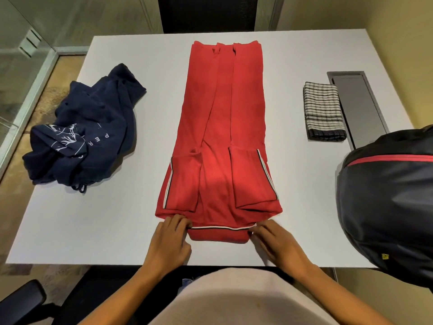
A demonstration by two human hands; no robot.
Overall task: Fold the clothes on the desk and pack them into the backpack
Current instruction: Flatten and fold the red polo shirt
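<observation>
biggest risk, i think: lifting the collar end of the red shirt (225, 127) to fold it over could let the tucked-in sides and sleeves slide open. smaller one: an uneven pull skews the fold. the shirt lies lengthwise in the middle of the table (117, 219), a long narrow strip, collar nearest. left grip (172, 242) and right grip (274, 245) each pinch a collar end.

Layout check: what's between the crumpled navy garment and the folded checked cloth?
Head view: the red shirt lies between navy garment and checked cloth, bare desk on either side of it.
</observation>
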